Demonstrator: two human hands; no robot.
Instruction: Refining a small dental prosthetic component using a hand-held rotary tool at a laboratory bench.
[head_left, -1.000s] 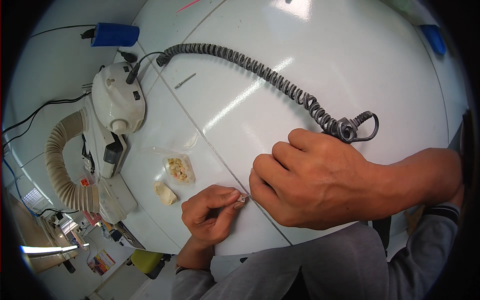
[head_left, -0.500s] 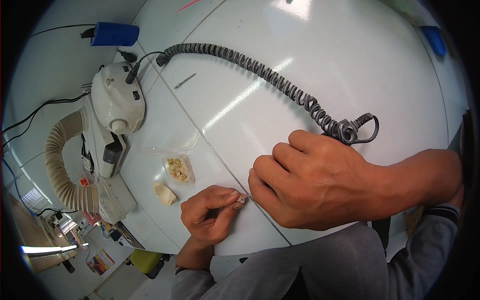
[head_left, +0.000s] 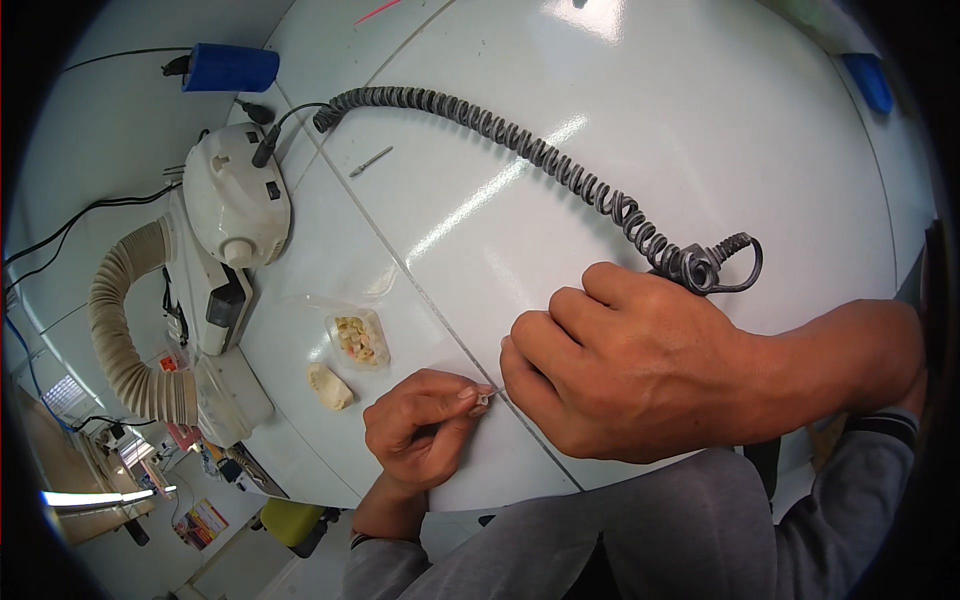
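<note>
My left hand (head_left: pixel 420 435) is closed, pinching a small pale piece (head_left: pixel 482 398) between thumb and fingertips. My right hand (head_left: pixel 625 370) is wrapped around a handpiece mostly hidden under it; a coiled dark cord (head_left: pixel 530 148) runs from above its knuckles across the tiled worktop (head_left: pixel 470 290). A thin tip shows between the hands, at or very near the pale piece; I cannot tell if they touch. Beyond my left hand lie a cream lump (head_left: pixel 330 385) and a clear bag (head_left: pixel 357 338) of small yellowish pieces.
A white machine (head_left: pixel 235 195) with a ribbed hose (head_left: pixel 125 300) stands at the left. A loose metal bit (head_left: pixel 370 160) lies on the tiles. A blue cylinder (head_left: pixel 228 68) is at the back left, a blue object (head_left: pixel 868 82) at the far right, and a green chair (head_left: pixel 290 525) below.
My right hand has shifted very slightly down and to the right, with the cord's end following. My left hand is almost still, keeping its pinch.
</note>
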